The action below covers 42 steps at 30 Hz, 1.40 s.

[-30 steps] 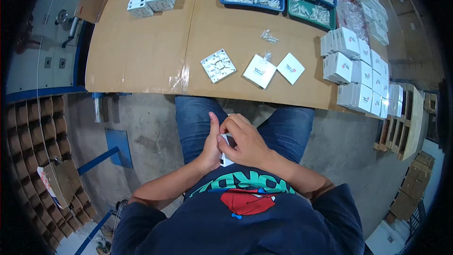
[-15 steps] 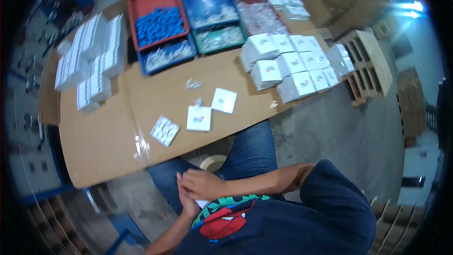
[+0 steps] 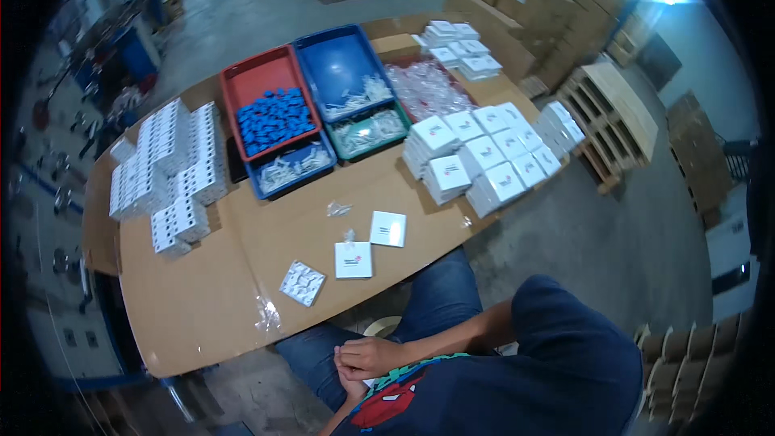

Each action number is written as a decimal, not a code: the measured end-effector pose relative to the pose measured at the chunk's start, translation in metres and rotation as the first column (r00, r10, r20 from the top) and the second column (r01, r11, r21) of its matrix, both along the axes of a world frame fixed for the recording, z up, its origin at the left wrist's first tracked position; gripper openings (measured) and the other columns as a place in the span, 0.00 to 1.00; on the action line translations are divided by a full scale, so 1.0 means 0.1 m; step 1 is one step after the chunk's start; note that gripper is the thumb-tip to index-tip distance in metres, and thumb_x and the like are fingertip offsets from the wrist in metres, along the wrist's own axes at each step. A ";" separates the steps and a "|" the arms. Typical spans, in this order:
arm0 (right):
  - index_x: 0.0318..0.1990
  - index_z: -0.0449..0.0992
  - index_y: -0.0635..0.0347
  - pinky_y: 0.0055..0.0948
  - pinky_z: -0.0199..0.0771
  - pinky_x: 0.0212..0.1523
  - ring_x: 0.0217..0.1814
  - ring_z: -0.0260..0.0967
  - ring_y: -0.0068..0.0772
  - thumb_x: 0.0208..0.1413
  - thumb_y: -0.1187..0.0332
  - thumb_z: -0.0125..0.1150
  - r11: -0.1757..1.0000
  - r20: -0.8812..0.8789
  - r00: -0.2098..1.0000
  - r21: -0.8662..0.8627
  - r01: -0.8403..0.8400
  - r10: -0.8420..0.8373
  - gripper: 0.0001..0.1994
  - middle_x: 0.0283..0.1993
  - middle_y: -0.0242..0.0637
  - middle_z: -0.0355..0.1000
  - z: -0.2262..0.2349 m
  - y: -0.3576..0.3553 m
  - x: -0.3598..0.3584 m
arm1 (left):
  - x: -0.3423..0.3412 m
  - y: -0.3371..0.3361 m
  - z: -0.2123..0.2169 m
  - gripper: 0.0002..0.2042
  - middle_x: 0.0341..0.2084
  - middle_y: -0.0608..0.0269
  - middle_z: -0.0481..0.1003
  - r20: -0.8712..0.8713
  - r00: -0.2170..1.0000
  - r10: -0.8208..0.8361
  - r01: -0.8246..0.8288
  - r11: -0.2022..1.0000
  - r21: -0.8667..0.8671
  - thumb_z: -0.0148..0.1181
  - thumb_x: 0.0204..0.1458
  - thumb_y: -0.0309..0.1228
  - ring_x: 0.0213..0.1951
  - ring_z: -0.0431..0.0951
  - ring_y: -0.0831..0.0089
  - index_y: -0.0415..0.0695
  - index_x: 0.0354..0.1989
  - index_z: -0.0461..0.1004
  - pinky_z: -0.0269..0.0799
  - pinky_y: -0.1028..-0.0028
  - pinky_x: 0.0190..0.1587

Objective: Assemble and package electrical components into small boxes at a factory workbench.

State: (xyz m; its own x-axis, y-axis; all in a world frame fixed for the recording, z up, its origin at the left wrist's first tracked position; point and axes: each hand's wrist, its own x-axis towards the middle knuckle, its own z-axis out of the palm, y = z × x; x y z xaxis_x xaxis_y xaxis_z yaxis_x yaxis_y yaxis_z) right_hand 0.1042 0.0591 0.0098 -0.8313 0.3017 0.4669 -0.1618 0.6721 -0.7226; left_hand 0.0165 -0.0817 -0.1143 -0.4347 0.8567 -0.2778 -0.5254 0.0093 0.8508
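My hands rest together over my lap, in front of the table edge. My right hand lies on top with its fingers curled over my left hand, which is mostly covered. Both are closed, and no object shows between them. Nearest on the cardboard-covered table are a white square plate with a small print and a clear little bag at its top edge, a second white plate behind it to the right, and a square piece with an uneven white-and-grey face to the left. Another small clear bag lies farther back.
Trays stand at the back: red with blue pieces, a large blue one, a small blue one and a green one. Clear bags lie beside them. White stacks stand left and right. A wooden pallet stands beyond.
The view has tilted up, so the table and my lap sit lower and more floor shows behind. My hands stay clasped; the things on the table have not moved.
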 end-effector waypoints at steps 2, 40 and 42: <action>0.35 0.73 0.64 0.35 0.77 0.39 0.38 0.73 0.43 0.51 0.69 0.64 0.999 0.051 0.998 0.025 -0.034 0.032 0.09 0.36 0.43 0.71 0.07 0.00 0.04 | 0.06 -0.14 -0.08 0.25 0.67 0.58 0.60 0.080 0.997 0.008 -0.009 1.000 0.015 0.35 0.72 0.42 0.66 0.63 0.66 0.44 0.73 0.53 0.57 0.65 0.68; 0.66 0.64 0.63 0.43 0.65 0.63 0.64 0.60 0.56 0.35 0.64 0.81 0.847 0.497 0.699 0.172 0.503 -0.515 0.47 0.61 0.51 0.61 -0.17 2.02 0.67 | -0.47 2.50 1.22 0.19 0.43 0.56 0.77 -0.981 0.147 -0.129 -0.036 0.990 -0.136 0.66 0.52 0.42 0.49 0.74 0.55 0.45 0.49 0.77 0.65 0.58 0.53; 0.67 0.64 0.60 0.44 0.65 0.63 0.64 0.60 0.56 0.35 0.64 0.81 0.828 0.463 0.695 0.197 0.524 -0.550 0.47 0.61 0.50 0.61 -0.18 2.05 0.65 | -0.44 2.53 1.14 0.19 0.45 0.58 0.76 -0.981 0.158 -0.109 -0.049 0.992 -0.118 0.67 0.50 0.41 0.51 0.72 0.57 0.47 0.48 0.77 0.63 0.59 0.53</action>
State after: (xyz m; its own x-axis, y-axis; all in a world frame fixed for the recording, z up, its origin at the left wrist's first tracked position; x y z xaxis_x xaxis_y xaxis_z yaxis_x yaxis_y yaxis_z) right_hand 0.1697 0.2640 -0.0086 -0.6495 0.7563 0.0785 0.5951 0.5698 -0.5667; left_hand -0.0277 0.1717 -0.0001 -0.3845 0.8786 0.2834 0.7558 0.1233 0.6431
